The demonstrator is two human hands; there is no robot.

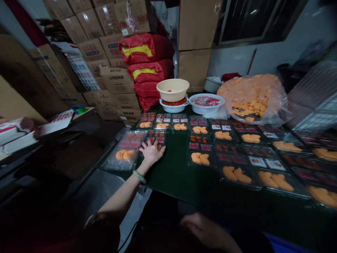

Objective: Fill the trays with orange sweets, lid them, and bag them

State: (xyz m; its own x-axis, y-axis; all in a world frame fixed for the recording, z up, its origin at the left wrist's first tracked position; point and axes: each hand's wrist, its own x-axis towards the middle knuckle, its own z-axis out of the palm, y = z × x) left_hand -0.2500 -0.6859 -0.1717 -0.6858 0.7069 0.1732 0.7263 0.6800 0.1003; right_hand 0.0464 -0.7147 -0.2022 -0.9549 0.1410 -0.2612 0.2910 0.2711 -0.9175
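My left hand (151, 153), with a green bangle (139, 176) at the wrist, reaches over the table with its fingers spread. It lies on a clear plastic food tray (157, 134) and covers the tray's near part. Left of it are plastic-wrapped trays (131, 144) with orange pieces in the near compartment and red items behind. My right hand (196, 225) hangs low near the table's front edge, dim and blurred. How its fingers are set, or whether they hold anything, does not show.
Rows of similar trays (201, 158) cover the right side of the dark green table (171, 175). Behind stand a cream basin (173, 86) stacked on another, a white basin (206, 103) and a bag of orange pieces (251, 96). Cardboard boxes (118, 84) and red sacks (150, 49) rise behind.
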